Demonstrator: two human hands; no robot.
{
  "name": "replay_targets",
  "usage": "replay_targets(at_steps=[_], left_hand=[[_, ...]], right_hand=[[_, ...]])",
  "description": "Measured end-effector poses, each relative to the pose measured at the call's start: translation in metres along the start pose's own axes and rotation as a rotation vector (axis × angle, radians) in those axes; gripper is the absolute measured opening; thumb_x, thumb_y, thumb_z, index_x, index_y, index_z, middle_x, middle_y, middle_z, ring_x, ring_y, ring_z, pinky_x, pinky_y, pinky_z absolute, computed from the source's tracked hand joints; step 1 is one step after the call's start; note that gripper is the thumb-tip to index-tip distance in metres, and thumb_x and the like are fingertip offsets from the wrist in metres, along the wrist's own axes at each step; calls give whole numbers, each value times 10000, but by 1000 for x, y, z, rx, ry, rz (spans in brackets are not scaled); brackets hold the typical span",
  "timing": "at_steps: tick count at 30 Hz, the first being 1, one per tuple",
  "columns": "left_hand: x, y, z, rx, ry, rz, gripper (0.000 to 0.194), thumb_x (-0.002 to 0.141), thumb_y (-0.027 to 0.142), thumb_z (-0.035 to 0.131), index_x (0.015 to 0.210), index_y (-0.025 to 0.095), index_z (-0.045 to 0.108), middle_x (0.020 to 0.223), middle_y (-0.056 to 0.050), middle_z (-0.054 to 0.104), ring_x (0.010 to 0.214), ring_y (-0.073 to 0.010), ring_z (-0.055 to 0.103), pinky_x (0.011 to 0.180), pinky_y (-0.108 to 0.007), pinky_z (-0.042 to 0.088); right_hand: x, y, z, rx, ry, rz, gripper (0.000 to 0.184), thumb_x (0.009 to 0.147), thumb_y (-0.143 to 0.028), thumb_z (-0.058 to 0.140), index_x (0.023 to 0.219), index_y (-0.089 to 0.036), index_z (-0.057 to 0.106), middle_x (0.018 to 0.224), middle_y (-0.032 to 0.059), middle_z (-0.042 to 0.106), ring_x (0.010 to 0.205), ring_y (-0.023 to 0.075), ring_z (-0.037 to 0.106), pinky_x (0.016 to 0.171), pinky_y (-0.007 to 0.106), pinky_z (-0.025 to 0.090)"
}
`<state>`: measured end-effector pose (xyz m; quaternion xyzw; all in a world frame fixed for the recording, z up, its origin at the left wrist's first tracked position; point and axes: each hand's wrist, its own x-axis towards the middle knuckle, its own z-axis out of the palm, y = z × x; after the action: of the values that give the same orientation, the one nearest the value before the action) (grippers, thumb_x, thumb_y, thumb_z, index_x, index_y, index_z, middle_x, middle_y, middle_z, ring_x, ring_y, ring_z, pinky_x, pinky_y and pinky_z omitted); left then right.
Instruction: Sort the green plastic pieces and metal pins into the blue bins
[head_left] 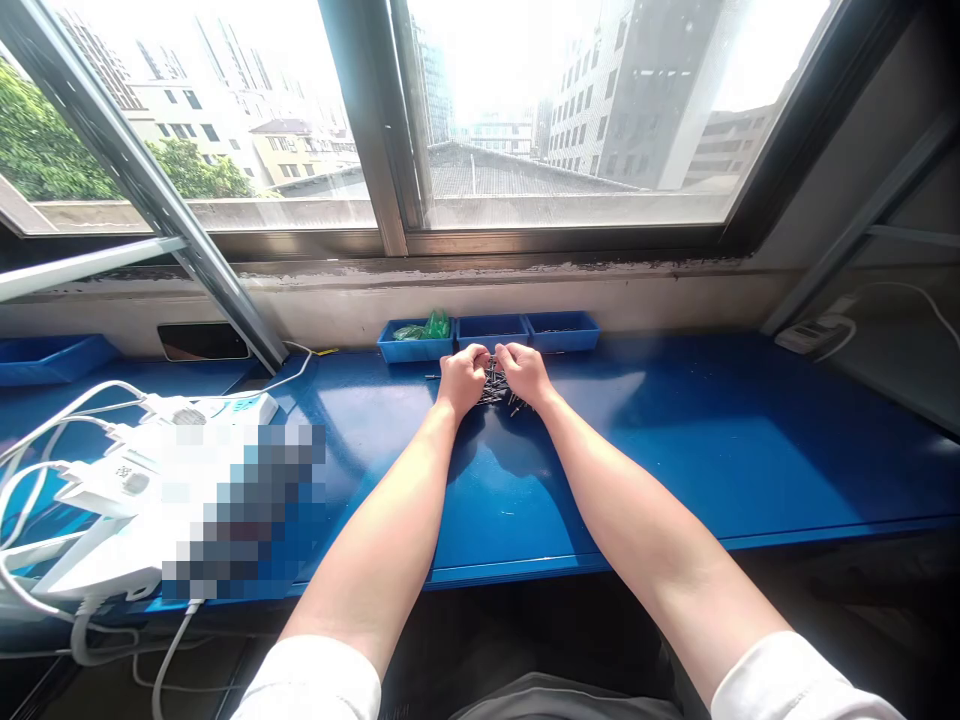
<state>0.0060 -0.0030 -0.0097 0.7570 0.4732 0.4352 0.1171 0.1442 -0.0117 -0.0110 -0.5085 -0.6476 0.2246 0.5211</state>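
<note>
Both arms reach forward over a blue table [675, 440]. My left hand [463, 379] and my right hand [524, 372] are curled close together over a small heap of dark metal pins or screws [496, 388]. Their fingertips meet above the heap in a pinch, holding small parts too tiny to name. Just beyond the hands stands a row of three shallow blue trays [491, 333]; the left tray holds green plastic bags [426, 327].
White power strips and cables [112, 470] crowd the table's left side, partly blurred. Another blue tray [52, 357] sits at the far left. A dark phone-like slab [202, 341] leans at the wall. A white adapter with cable [814, 333] lies at the right. A window fills the back.
</note>
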Motion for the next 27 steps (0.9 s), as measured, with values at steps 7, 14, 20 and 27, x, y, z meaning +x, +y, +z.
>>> replay_targets(at_steps=[7,14,20,27], left_hand=[[0,0,0,-63,5,-54,213,852,285,458,908,218,653,850,-7,705,806,-152,636,811,-254,456],[2,-5,0,39,120,-216,270,836,335,489,1041,212,616,945,-39,702,959,-209,625,906,-339,418],[3,-9,0,125,89,-304,252,831,285,470,1026,223,616,1077,-46,675,1054,-220,589,941,-359,393],[3,-8,0,121,64,-294,243,828,242,456,1002,219,624,1087,-60,668,1064,-237,579,939,-382,379]], right_hand=[[0,-7,-5,389,-61,52,318,734,-490,580,776,-182,648,683,10,638,657,143,570,647,270,455],[9,1,-9,63,141,-14,293,734,-430,581,888,-195,662,859,31,677,815,187,575,779,331,455],[15,11,-10,-326,195,-34,372,753,-336,549,1096,-214,623,1103,45,643,1071,257,470,947,422,356],[13,15,-8,-530,124,3,478,783,-304,495,1246,-189,538,1317,80,504,1137,303,379,959,475,314]])
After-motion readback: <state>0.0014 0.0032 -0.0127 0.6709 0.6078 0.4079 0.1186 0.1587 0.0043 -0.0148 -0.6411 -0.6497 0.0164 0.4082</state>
